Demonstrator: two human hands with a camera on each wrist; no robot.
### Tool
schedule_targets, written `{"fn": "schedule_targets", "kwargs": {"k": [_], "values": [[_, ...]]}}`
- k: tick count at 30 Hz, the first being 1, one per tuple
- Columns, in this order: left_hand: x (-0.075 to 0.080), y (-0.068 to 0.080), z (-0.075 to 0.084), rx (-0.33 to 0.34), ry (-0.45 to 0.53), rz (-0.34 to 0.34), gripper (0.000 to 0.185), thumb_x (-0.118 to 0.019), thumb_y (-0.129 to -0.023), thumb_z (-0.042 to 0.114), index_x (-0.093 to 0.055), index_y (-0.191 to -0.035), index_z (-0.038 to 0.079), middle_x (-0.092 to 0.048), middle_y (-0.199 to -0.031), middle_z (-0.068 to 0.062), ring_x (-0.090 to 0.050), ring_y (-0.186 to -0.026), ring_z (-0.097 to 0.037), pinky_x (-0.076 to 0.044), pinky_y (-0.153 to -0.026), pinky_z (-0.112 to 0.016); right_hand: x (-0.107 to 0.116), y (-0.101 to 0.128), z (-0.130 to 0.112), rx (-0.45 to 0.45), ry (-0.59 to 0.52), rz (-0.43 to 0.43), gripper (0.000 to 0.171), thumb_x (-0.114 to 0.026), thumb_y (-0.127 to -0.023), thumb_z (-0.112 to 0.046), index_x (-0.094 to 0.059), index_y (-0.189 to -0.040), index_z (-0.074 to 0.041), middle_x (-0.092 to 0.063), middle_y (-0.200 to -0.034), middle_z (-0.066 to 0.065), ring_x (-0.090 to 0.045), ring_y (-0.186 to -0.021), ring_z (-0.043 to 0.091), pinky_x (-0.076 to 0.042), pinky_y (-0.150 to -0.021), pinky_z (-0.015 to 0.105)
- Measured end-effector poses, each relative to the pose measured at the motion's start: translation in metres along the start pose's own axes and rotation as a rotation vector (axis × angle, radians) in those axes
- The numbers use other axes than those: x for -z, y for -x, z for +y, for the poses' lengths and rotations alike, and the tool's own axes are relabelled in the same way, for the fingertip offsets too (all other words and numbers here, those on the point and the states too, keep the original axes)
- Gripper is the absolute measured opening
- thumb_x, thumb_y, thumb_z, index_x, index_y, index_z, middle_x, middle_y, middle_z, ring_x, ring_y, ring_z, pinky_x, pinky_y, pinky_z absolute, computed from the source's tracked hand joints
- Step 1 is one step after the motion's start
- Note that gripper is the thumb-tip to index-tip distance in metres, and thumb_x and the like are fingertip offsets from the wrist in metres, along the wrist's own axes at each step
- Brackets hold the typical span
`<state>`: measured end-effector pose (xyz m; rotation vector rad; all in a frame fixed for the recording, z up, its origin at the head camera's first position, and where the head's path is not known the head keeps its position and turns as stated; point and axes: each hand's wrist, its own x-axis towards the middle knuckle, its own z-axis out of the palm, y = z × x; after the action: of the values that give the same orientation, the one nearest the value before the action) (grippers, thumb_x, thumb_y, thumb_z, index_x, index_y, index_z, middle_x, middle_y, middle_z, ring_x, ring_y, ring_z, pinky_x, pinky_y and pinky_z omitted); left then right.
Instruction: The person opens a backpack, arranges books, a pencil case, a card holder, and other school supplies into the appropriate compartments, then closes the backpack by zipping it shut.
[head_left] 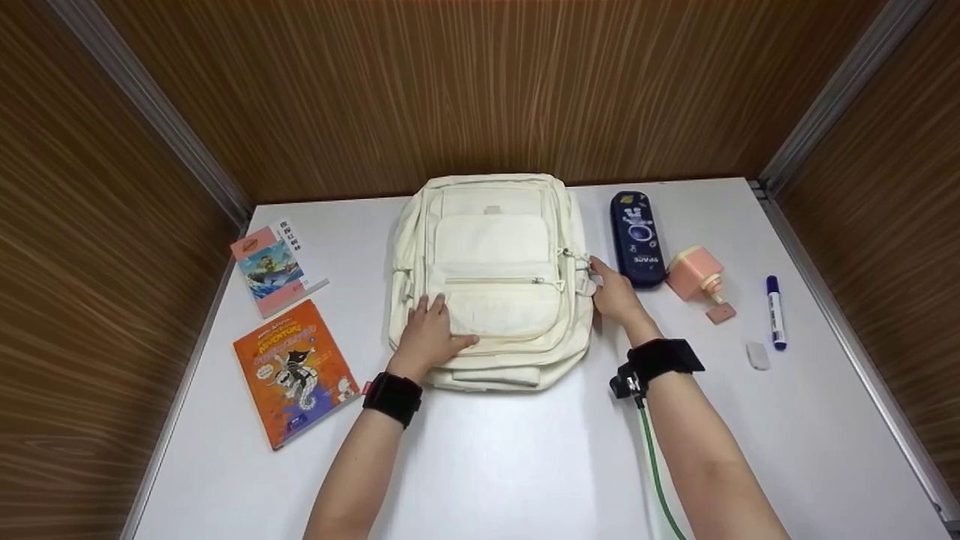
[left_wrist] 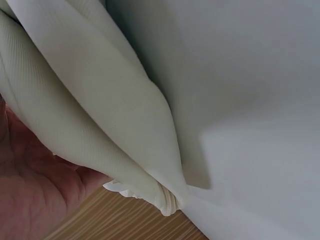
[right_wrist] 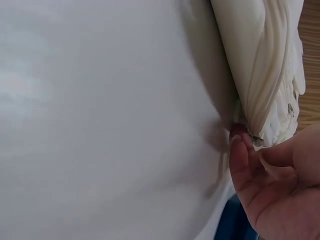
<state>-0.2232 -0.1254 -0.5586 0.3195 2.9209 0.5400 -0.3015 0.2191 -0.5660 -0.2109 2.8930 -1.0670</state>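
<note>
A cream backpack (head_left: pixel 491 244) lies on its back on the white table, its front pockets facing up. My left hand (head_left: pixel 429 339) rests on the lower left of its front with fingers extended. In the left wrist view, the palm (left_wrist: pixel 35 185) lies against the cream fabric. At the backpack's right side, my right hand (head_left: pixel 616 294) has its fingertips by a buckle and strap. The right wrist view shows the thumb and curled fingers (right_wrist: pixel 241 155) pinching at a zipper pull (right_wrist: pixel 257 141) on the bag's edge; the fingers partly hide it.
Two books lie at left, one orange (head_left: pixel 300 375) and one pink and blue (head_left: pixel 271 268). Right of the backpack are a navy pencil case (head_left: pixel 637 238), a pink pencil sharpener (head_left: pixel 694 271), a blue marker (head_left: pixel 776 313) and a white eraser (head_left: pixel 757 355). Wood-grain panels (head_left: pixel 480 90) enclose the table.
</note>
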Motion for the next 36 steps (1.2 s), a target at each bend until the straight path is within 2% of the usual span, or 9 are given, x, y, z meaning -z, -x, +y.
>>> {"fn": "schedule_targets", "kwargs": {"k": [5,9,15,21,24,27,31,36], "values": [[0.002,-0.001,0.001,0.004,-0.007,-0.006,0.095,-0.062,-0.086,0.064,-0.044,-0.139,-0.012,-0.030,-0.155,-0.021,-0.018,-0.144,-0.043,-0.017,-0.114,-0.054,-0.001,-0.004,0.002,-0.015,-0.020,-0.014,0.055,-0.044,-0.088,0.013,-0.039,-0.142,0.010,-0.058,-0.127,0.028,-0.052,-0.121,0.043,-0.037,-0.105,0.049],[0.004,-0.002,0.001,0.017,-0.009,-0.010,0.095,-0.063,-0.086,0.064,-0.044,-0.139,-0.012,-0.030,-0.155,-0.020,-0.018,-0.144,-0.042,-0.018,-0.114,-0.054,-0.003,-0.007,0.002,-0.010,-0.035,0.029,0.048,-0.047,-0.087,0.013,-0.047,-0.135,0.013,-0.063,-0.114,0.028,-0.061,-0.107,0.040,-0.044,-0.096,0.047],[0.004,-0.001,0.002,0.033,0.004,-0.016,0.094,-0.064,-0.085,0.064,-0.046,-0.138,-0.012,-0.030,-0.155,-0.020,-0.018,-0.144,-0.041,-0.018,-0.114,-0.054,-0.010,-0.009,0.004,-0.006,0.004,0.104,0.040,-0.048,-0.084,0.014,-0.059,-0.123,0.013,-0.065,-0.100,0.025,-0.062,-0.098,0.039,-0.046,-0.092,0.046],[0.000,-0.002,0.003,0.039,-0.002,0.000,0.094,-0.064,-0.085,0.064,-0.048,-0.136,-0.013,-0.031,-0.155,-0.019,-0.019,-0.144,-0.041,-0.019,-0.114,-0.055,-0.014,-0.011,0.005,-0.025,0.063,0.180,0.028,-0.049,-0.091,0.012,-0.068,-0.112,0.009,-0.068,-0.104,0.025,-0.063,-0.104,0.040,-0.047,-0.093,0.046],[-0.001,-0.004,0.004,0.041,0.015,0.001,0.095,-0.065,-0.085,0.062,-0.042,-0.140,-0.012,-0.030,-0.155,-0.020,-0.017,-0.144,-0.042,-0.018,-0.114,-0.056,-0.013,-0.012,0.005,-0.057,0.081,0.187,0.026,-0.053,-0.091,0.008,-0.071,-0.109,0.005,-0.069,-0.107,0.023,-0.063,-0.106,0.040,-0.047,-0.093,0.047],[-0.003,-0.005,0.005,0.025,0.030,0.008,0.094,-0.065,-0.086,0.060,-0.035,-0.149,-0.002,-0.029,-0.155,-0.024,-0.017,-0.142,-0.048,-0.017,-0.112,-0.061,-0.010,-0.012,0.005,-0.107,0.096,0.169,0.023,-0.057,-0.092,0.002,-0.074,-0.108,0.000,-0.069,-0.110,0.020,-0.063,-0.107,0.038,-0.048,-0.092,0.047],[-0.006,-0.004,0.003,-0.005,0.020,0.020,0.085,-0.064,-0.087,0.058,-0.035,-0.153,0.014,-0.028,-0.154,-0.027,-0.016,-0.140,-0.054,-0.019,-0.108,-0.066,-0.010,-0.011,0.006,-0.147,0.111,0.130,0.022,-0.059,-0.093,-0.005,-0.074,-0.109,-0.003,-0.068,-0.113,0.019,-0.062,-0.109,0.038,-0.047,-0.092,0.048],[-0.007,-0.003,0.003,-0.006,0.006,0.022,0.079,-0.062,-0.088,0.058,-0.039,-0.151,0.016,-0.027,-0.154,-0.027,-0.014,-0.140,-0.054,-0.019,-0.108,-0.066,-0.012,-0.012,0.007,-0.124,0.156,0.110,0.020,-0.056,-0.095,-0.006,-0.071,-0.107,0.001,-0.066,-0.109,0.022,-0.061,-0.105,0.040,-0.046,-0.091,0.049]]}}
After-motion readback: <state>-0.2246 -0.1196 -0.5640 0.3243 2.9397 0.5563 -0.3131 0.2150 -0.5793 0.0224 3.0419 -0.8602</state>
